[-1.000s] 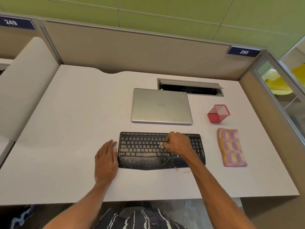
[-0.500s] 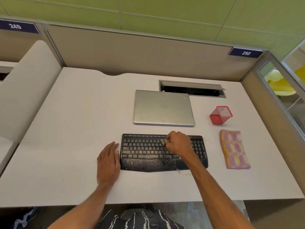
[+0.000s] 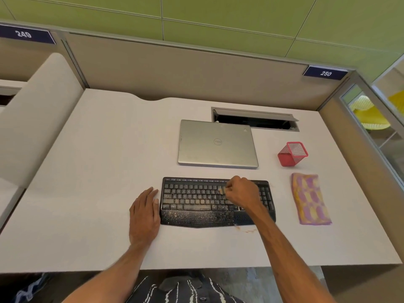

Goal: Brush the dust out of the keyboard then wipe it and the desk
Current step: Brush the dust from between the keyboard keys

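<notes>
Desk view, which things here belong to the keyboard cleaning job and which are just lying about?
In the job: keyboard, dusty; brush, pinched in the right hand; cloth; desk; left hand, flat beside the keyboard.
Lying about: laptop, shut; red mesh cup; cable hatch, open.

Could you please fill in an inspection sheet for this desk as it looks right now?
Surface: white desk, brownish specks by the keyboard's front edge.
Job's things: black keyboard, dusty on keys and palm rest; folded cloth lying to its right, untouched.
Clutter: closed Dell laptop; red mesh pen holder.
Grippers: left hand flat on the desk beside the keyboard; right hand grips a small brush over the keys.
Cables: nothing seen; open cable hatch dark inside.
Surroundings: beige partition; plate 249; plate 250.
</notes>
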The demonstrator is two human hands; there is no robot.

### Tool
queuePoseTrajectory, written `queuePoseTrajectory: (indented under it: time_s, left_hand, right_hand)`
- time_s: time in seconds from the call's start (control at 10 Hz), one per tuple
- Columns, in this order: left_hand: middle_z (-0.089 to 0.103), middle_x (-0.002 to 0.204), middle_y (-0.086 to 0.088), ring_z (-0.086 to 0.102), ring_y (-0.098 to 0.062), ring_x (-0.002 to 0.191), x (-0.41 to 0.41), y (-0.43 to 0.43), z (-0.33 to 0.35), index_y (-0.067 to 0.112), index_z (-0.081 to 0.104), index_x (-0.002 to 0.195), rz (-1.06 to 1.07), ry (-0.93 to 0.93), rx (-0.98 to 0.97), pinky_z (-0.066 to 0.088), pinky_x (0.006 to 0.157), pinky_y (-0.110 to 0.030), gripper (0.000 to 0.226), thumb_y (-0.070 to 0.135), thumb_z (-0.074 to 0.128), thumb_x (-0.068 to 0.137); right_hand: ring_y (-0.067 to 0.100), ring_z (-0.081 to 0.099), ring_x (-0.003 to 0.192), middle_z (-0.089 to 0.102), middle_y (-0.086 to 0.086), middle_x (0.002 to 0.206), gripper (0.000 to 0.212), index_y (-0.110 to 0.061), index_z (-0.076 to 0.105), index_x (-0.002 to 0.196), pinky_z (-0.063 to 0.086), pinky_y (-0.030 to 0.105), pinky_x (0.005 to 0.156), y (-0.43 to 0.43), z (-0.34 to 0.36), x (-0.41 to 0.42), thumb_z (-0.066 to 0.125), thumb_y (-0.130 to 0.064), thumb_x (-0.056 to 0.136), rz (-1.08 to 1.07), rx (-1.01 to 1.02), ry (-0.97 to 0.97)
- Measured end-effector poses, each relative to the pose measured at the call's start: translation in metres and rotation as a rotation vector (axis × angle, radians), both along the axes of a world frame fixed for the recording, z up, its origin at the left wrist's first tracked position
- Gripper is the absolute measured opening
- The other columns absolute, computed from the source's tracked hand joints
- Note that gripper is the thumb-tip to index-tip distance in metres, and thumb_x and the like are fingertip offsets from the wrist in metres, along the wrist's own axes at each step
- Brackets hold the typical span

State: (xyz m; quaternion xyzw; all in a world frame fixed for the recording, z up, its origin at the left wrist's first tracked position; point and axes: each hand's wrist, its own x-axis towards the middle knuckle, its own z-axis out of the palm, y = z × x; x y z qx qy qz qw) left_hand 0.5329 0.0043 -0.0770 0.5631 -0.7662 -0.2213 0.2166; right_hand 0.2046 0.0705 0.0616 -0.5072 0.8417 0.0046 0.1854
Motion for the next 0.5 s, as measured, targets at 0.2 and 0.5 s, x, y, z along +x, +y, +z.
queuePoseTrajectory:
  time_s: [0.2,0.5]
  left_hand:
    - [0.048,0.163,0.012,0.039,-0.013,0.155,0.0009,-0.0007,-0.0008,0.031,0.053,0.155,-0.001,0.018,0.008,0.03,0.129,-0.042,0.05,0.046,0.023,0.118]
    - [0.049,0.163,0.011,0.04,-0.014,0.154,0.0012,-0.0007,-0.0026,0.031,0.053,0.155,-0.003,0.018,-0.008,0.033,0.128,-0.044,0.048,0.044,0.025,0.118]
  right_hand:
    - [0.002,0.064,0.064,0.074,-0.014,0.08,0.015,-0.026,0.079,0.104,0.052,0.023,0.063,0.0008,0.0044,-0.001,0.068,-0.031,0.095,-0.047,-0.054,0.013]
    - [0.002,0.062,0.063,0.072,-0.015,0.076,0.012,-0.024,0.08,0.099,0.045,0.021,0.057,-0.0009,0.008,-0.0015,0.07,-0.028,0.092,-0.026,-0.001,-0.009]
